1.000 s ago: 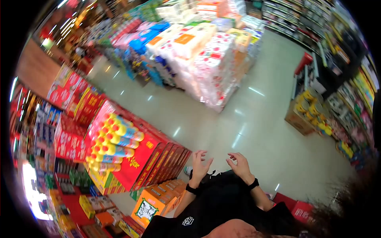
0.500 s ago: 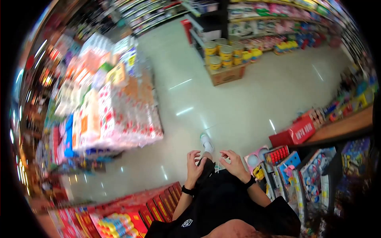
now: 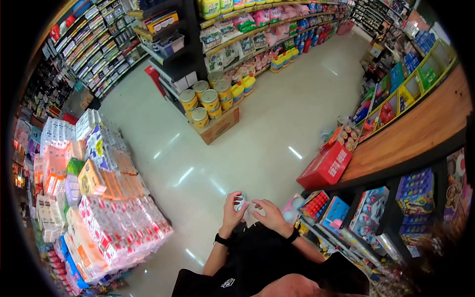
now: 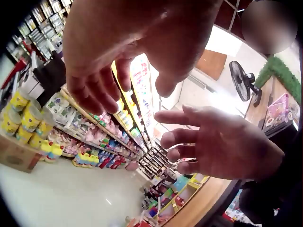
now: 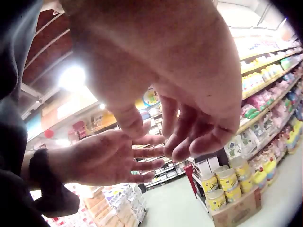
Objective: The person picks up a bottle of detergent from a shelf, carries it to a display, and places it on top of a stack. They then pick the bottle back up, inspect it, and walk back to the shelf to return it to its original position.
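Observation:
Both hands are held up in front of the body, a small gap apart, with nothing in them. My left hand [image 3: 231, 212] has loosely bent fingers, the thumb apart from them. Facing it, my right hand [image 3: 271, 217] is relaxed too, fingers bent toward the left. In the left wrist view the left hand [image 4: 142, 42] hangs large at the top, and the fingers of the right hand [image 4: 218, 142] point toward it. The right wrist view has the right hand [image 5: 175, 66] overlapping the fingertips of the left hand [image 5: 104, 156].
Packs of tissue paper [image 3: 123, 222] are stacked at the left. Ahead, yellow cans [image 3: 210, 101] stand on a cardboard box [image 3: 221, 127] by shelves of bagged goods [image 3: 237, 44]. To the right are a red box [image 3: 326, 167], a wooden counter [image 3: 410, 131] and a rack of boxed toys [image 3: 368, 210].
The view has swung right: the red carton stack has left it, the tissue packs moved left, and the shelves and counter came in. The hands have drawn closer together, still holding nothing.

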Demonstrator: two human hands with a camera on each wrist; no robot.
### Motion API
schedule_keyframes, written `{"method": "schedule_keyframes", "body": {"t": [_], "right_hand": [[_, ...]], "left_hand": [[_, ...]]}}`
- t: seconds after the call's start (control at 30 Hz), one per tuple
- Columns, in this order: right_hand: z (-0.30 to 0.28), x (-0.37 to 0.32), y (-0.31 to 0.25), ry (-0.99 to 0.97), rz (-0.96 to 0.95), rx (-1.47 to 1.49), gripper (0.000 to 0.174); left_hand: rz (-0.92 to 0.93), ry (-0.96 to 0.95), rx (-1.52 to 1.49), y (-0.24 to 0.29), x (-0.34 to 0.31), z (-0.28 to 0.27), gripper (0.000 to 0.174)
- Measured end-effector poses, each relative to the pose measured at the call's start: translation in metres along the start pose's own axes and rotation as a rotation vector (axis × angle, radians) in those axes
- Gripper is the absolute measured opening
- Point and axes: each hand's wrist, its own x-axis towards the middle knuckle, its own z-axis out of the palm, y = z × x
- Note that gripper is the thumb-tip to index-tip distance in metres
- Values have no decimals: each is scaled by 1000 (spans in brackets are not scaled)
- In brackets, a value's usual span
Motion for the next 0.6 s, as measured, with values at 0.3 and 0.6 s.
{"method": "schedule_keyframes", "body": {"t": [0.3, 0.6], "right_hand": [[-20, 93, 24, -14, 63, -72, 41], [-55, 136, 56, 110, -22, -8, 35]], "left_hand": [[-44, -46, 24, -13, 120, -5, 40], [-102, -324, -12, -23, 208, 41, 37]]}}
